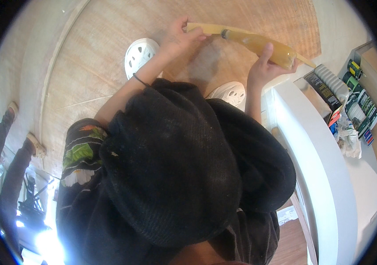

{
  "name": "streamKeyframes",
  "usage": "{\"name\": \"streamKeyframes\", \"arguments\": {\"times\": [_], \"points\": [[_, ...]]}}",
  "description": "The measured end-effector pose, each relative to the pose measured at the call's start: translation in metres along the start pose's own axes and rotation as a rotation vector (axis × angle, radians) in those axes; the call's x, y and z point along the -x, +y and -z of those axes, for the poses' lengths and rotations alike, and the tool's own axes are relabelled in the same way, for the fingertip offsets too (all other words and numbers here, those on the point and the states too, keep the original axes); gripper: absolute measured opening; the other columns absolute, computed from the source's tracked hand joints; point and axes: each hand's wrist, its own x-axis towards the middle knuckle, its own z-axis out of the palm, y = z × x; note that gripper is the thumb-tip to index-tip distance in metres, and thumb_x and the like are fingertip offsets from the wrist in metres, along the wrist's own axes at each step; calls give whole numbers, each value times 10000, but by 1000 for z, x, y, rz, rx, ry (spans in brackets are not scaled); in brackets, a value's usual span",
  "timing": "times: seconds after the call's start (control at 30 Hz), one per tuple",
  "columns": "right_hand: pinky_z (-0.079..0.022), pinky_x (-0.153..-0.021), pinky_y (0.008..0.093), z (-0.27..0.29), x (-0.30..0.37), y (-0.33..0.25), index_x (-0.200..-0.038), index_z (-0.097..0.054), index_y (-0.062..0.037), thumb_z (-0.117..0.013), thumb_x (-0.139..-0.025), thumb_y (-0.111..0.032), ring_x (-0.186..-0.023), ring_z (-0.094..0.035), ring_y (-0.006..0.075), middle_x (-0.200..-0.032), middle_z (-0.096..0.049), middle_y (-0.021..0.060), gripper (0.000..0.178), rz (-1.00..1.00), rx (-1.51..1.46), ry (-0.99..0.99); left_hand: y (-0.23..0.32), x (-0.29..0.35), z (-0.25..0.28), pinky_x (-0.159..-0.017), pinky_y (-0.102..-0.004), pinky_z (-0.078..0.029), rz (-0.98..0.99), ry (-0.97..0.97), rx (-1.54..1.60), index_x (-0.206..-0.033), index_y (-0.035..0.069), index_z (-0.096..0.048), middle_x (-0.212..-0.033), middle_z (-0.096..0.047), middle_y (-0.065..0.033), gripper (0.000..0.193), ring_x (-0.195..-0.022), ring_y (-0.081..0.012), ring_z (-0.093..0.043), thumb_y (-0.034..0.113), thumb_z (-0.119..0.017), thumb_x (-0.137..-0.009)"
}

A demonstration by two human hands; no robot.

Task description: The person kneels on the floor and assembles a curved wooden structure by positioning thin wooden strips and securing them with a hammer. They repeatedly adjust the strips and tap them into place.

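My left hand [184,34] pinches the left end of a thin, pale yellow strip [206,28]. The strip runs rightward behind a bottle [261,46], and its far end sticks out past the bottle's base. Translucent and filled with yellowish stuff, the bottle lies on its side, its narrow dark tip toward my left hand. My right hand [263,68] grips the bottle near its base, thumb on top. Whether the right fingers also hold the strip is hidden. Both hands are above a wooden floor panel [277,17].
White clogs [141,57] are on the panel below my arms. At right stands a white curved ledge [316,145]; beyond it a box [376,66] and several packages [323,90] sit together. Another person's legs [16,172] show at far left.
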Motion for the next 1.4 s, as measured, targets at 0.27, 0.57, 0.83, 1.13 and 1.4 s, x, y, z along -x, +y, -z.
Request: {"name": "streamKeyframes", "arguments": {"times": [0.27, 0.57, 0.83, 1.13, 1.4], "points": [[-517, -890, 314, -2, 1, -12, -1372, -130, -8, -694, -904, -146, -1064, -564, 224, -1189, -453, 184, 746, -3, -35, -31, 0, 3, 0, -903, -299, -583, -7, 4, -25, -1022, -40, -510, -1103, -642, -217, 138, -1021, -264, -691, 91, -541, -993], [-559, -838, 313, 0, 2, -12, -1363, -97, -44, -743, -871, -153, -1036, -588, 237, -1172, -444, 189, 820, 20, 33, -131, 2, 4, -1, -897, -293, -586, 45, 11, 95, -1025, -46, -512, -1113, -635, -220, 124, -1020, -268, -690, 70, -534, -989], [-513, -895, 318, 8, 0, -13, -1343, -270, 10, -763, -855, -297, -1119, -523, 241, -1327, -295, 186, 759, -39, 128, -240, 2, 2, 7, -879, -294, -591, 92, 91, -182, -1088, -71, -472, -1123, -622, -241, 182, -1019, -280, -689, 61, -543, -983], [-491, -904, 315, 35, -11, -14, -1377, -204, 5, -766, -854, -258, -1076, -545, 238, -1263, -380, 182, 812, -175, -111, 37, 19, 6, 13, -860, -301, -603, 107, 136, 68, -1034, -63, -459, -1118, -616, -252, 147, -1010, -307, -690, 43, -544, -978], [-532, -804, 314, 14, -13, -20, -1342, -198, 11, -800, -827, -262, -992, -602, 258, -1143, -444, 172, 838, -62, 32, -115, 18, 8, 15, -871, -307, -586, 66, 130, 11, -1097, -103, -478, -1129, -624, -243, 231, -999, -287, -696, 55, -566, -953]]}}
